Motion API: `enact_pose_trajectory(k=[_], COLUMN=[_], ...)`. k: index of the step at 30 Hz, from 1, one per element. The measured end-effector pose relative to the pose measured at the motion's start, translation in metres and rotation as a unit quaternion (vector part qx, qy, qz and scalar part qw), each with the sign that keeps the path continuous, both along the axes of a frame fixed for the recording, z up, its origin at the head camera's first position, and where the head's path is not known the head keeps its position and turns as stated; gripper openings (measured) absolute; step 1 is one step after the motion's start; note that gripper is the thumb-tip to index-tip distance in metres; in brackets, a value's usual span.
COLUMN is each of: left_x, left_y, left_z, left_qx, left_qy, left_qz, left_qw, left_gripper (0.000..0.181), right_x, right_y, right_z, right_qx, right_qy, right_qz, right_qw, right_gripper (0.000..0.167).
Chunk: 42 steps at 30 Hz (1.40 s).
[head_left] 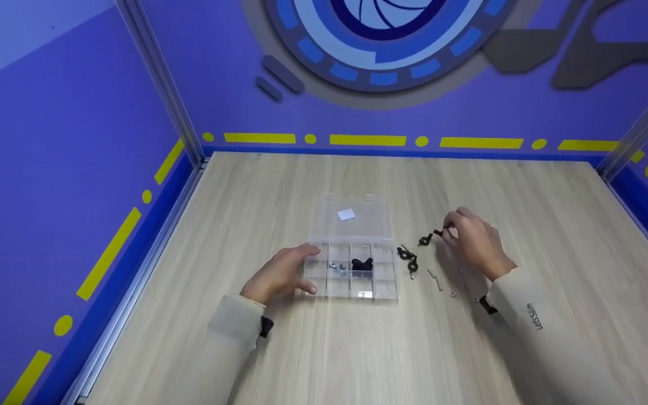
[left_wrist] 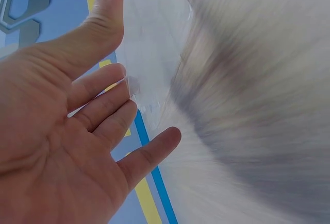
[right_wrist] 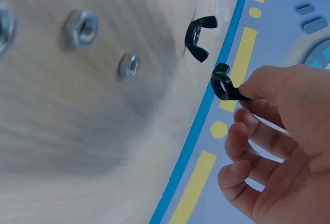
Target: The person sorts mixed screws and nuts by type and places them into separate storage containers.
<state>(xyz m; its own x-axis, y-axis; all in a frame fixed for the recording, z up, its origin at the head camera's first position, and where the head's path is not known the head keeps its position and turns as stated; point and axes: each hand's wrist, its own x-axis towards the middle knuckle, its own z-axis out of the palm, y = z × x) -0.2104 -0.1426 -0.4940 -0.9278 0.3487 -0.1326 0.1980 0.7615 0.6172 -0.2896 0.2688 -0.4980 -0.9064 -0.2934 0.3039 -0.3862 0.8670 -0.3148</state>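
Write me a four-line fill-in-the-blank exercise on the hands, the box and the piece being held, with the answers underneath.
The right hand pinches a wing nut coloured ____.
The left hand is at the clear compartment box, on its ____ side.
The box's lid is not shut but ____.
The small label on the lid is coloured ____.

Missing words: black; left; open; white.

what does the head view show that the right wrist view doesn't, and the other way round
Head only: the left hand, the white square on the clear box's lid, the black pieces inside. Right wrist only: the palm side of the right hand and the hole in the black wing nut it pinches. Both: that pinch, plus loose silver nuts.
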Motion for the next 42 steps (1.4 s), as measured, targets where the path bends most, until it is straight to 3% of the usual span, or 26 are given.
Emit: enact_pose_trajectory(k=[5, 16, 26, 35, 42], left_x=[0.001, 0.001, 0.0, 0.001, 0.002], left_y=[-0.002, -0.003, -0.004, -0.006, -0.004], left_z=[-0.002, -0.005, -0.006, -0.005, -0.003], left_qx=[0.001, 0.011, 0.014, 0.013, 0.006], left_qy=[0.004, -0.003, -0.007, 0.0, -0.013], left_qz=[-0.011, 0.009, 0.021, 0.005, 0.021], left_qw=[0.9999, 0.9999, 0.9997, 0.9999, 0.9997], left_gripper=[0.09, 0.092, 0.093, 0.093, 0.093], right_x=[-0.001, 0.003, 0.007, 0.009, 0.01], right_y=[-0.006, -0.028, -0.051, -0.074, -0.096], right_z=[0.002, 0.007, 0.014, 0.02, 0.025], right_qx=[-0.007, -0.043, -0.055, -0.055, -0.062], right_qy=[0.005, 0.05, 0.028, 0.041, 0.03], right_qz=[0.008, 0.072, 0.118, 0.154, 0.184], right_qw=[0.9999, 0.9952, 0.9911, 0.9856, 0.9805], right_gripper=[0.004, 0.007, 0.008, 0.007, 0.007])
